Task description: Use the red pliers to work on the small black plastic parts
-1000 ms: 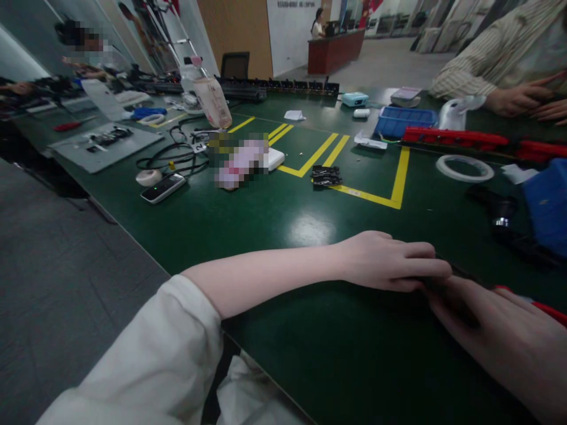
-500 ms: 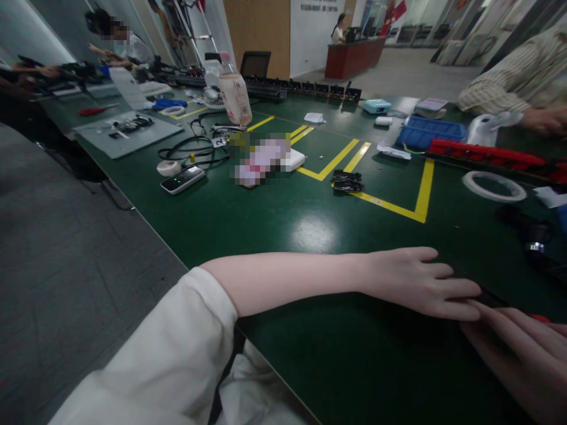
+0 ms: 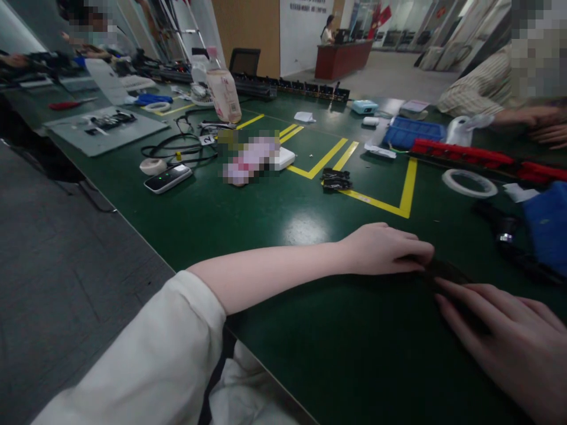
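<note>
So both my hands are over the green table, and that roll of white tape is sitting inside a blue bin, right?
The white tape roll isn't in one: the head view shows it lying flat on the green table. Your left hand and right hand are indeed over that table.

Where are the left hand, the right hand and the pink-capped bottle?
Left hand (image 3: 378, 249): head view, back of hand.
Right hand (image 3: 522, 324): head view, back of hand.
Pink-capped bottle (image 3: 224, 96): head view, body.
</note>
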Available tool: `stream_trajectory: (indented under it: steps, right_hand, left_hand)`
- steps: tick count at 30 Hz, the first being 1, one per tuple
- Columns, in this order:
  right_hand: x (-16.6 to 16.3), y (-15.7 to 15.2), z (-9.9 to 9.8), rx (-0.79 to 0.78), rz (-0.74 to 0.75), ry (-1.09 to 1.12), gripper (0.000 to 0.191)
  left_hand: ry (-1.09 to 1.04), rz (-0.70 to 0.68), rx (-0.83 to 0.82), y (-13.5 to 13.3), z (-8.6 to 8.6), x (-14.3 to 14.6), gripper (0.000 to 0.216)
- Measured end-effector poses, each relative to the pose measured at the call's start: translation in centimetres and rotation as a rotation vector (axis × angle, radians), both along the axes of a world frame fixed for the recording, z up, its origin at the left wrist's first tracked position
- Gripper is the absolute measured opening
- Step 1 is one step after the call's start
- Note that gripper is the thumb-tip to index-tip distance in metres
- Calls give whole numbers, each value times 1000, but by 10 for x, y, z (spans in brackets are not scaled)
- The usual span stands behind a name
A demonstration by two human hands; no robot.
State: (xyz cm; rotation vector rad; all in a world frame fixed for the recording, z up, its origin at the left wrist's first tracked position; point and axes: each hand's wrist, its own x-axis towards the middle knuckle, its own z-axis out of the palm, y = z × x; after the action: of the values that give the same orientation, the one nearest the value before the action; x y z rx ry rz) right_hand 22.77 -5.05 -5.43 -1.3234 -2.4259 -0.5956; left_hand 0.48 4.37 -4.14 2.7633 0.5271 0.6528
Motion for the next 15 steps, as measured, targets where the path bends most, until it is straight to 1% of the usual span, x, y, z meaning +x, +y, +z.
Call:
stream_trajectory:
  steps: [1, 3, 6, 10, 12, 13, 15]
  right_hand:
    - [-3, -1, 5, 25, 44, -43, 27]
    - [-6, -3, 10, 68, 77, -50, 28]
    - [-3, -4, 13, 84, 44, -15, 31]
    - [1, -2, 12, 47, -14, 27, 33]
    - [1, -2, 13, 12, -29, 27, 34]
    - [1, -2, 13, -5, -36, 25, 34]
    - [4, -5, 13, -21, -59, 39, 35]
  left_hand:
    - [-46, 7, -18, 2, -1, -1, 18]
    - [-130, 14, -35, 3, -2, -3, 16]
    - [-189, -8, -17, 3, -1, -5, 16]
    - [-135, 8, 126, 3, 0, -7, 18]
    - [-78, 20, 159, 5, -1, -7, 17]
    - [-54, 14, 134, 6, -1, -7, 15]
    - [-31, -9, 22, 9, -2, -8, 12]
